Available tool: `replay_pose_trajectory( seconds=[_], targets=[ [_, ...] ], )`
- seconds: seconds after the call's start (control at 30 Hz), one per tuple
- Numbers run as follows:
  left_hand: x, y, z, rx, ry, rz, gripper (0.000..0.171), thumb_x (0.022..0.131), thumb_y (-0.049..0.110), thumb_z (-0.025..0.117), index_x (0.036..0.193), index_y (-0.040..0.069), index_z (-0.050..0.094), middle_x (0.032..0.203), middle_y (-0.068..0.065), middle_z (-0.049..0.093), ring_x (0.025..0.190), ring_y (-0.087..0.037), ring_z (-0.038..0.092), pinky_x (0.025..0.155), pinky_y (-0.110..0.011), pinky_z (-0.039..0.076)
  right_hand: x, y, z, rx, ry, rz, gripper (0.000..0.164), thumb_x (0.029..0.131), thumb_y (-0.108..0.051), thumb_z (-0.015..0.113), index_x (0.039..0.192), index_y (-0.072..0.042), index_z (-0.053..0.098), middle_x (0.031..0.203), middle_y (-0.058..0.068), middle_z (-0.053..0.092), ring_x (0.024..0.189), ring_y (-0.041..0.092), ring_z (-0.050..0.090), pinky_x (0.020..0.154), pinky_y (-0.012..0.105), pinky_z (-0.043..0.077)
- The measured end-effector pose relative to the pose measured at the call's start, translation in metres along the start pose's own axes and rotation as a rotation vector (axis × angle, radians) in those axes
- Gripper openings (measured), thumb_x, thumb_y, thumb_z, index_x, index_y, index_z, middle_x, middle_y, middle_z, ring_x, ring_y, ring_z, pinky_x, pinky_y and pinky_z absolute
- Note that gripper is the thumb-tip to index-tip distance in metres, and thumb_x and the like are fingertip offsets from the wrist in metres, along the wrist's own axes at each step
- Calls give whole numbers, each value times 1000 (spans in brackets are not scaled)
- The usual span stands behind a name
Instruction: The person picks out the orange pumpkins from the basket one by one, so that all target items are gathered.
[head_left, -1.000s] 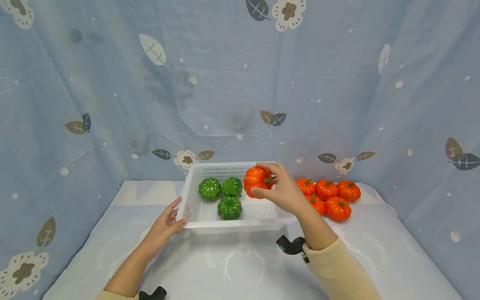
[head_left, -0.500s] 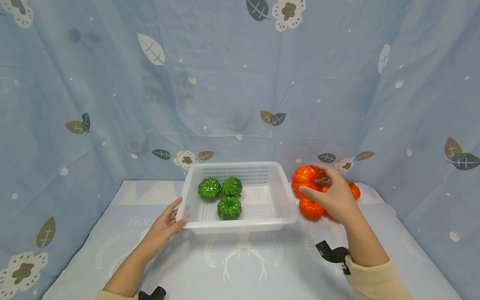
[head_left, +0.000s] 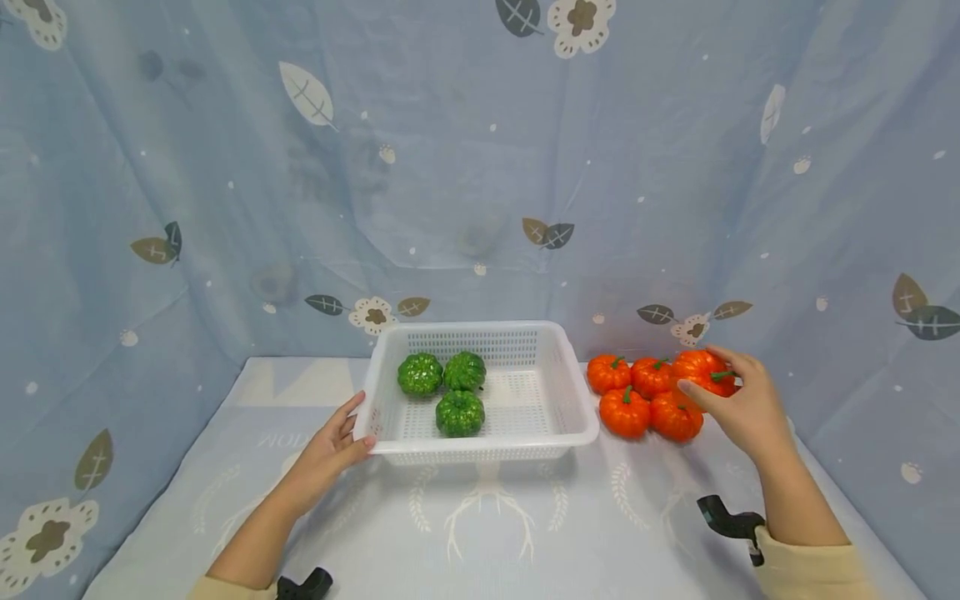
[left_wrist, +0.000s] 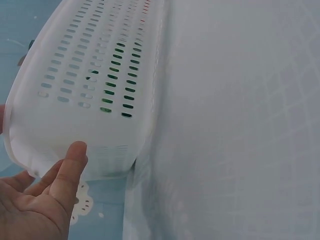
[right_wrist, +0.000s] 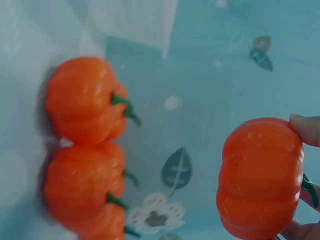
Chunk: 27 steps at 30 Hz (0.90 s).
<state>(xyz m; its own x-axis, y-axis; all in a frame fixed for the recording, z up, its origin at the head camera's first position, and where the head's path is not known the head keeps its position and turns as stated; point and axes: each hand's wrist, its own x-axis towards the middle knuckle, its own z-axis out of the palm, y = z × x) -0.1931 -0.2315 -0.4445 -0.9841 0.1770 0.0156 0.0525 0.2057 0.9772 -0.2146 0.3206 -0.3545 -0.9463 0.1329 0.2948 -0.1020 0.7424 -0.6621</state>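
My right hand (head_left: 746,400) grips an orange toy pumpkin (head_left: 697,371) with a green stem, thumb on the near side and fingers behind. In the right wrist view the held pumpkin (right_wrist: 261,177) hangs apart from the other orange pumpkins (right_wrist: 82,100). In the head view it overlaps the right end of that group. My left hand (head_left: 330,454) holds the left end of a white perforated plastic basket (head_left: 480,447), thumb at its front corner. A fingertip lies against the basket wall (left_wrist: 60,127) in the left wrist view. Three glittery green pumpkins (head_left: 460,413) sit inside the basket's left half.
Several orange pumpkins (head_left: 625,412) stand in two rows right of the basket. A pale patterned cloth covers the table (head_left: 487,533). Blue printed curtains (head_left: 450,167) rise behind and at both sides. A black wrist camera mount (head_left: 731,521) sits below the right hand.
My right hand has carried the orange pumpkin from over the basket rightward to the right end of the orange group. My left hand and the basket have stayed in place.
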Motion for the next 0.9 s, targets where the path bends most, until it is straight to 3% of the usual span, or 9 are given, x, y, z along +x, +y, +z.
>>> replay_pose_trajectory(
  seconds=[0.3, 0.43, 0.63, 0.9],
  targets=[
    [0, -1, -1, 15, 4, -15, 86, 97, 22, 66, 162, 17, 9, 158, -22, 30, 136, -41, 45, 98, -38, 51, 11, 51, -6, -59, 36, 101, 80, 93, -41, 69, 150, 5, 37, 145, 42, 30, 128, 62, 29, 95, 75, 37],
    [0, -2, -2, 20, 4, -3, 87, 97, 23, 66, 162, 16, 8, 159, -23, 30, 136, -41, 45, 98, -39, 51, 16, 68, -8, -82, 10, 163, 85, 92, -47, 68, 149, 7, 35, 144, 41, 32, 127, 60, 29, 93, 73, 40],
    [1, -4, -3, 10, -3, 1, 87, 97, 22, 66, 162, 17, 9, 159, -23, 29, 136, -42, 45, 98, -40, 51, 21, 95, -4, -65, -8, 226, 86, 91, -46, 70, 144, 13, 38, 137, 39, 40, 118, 54, 40, 92, 66, 44],
    [1, -3, -3, 0, -9, 0, 87, 97, 22, 66, 162, 16, 8, 158, -25, 30, 135, -43, 45, 98, -39, 52, 31, 124, 3, -56, -100, 389, 91, 92, -52, 66, 148, 11, 31, 142, 42, 32, 124, 56, 35, 101, 68, 39]
  ],
)
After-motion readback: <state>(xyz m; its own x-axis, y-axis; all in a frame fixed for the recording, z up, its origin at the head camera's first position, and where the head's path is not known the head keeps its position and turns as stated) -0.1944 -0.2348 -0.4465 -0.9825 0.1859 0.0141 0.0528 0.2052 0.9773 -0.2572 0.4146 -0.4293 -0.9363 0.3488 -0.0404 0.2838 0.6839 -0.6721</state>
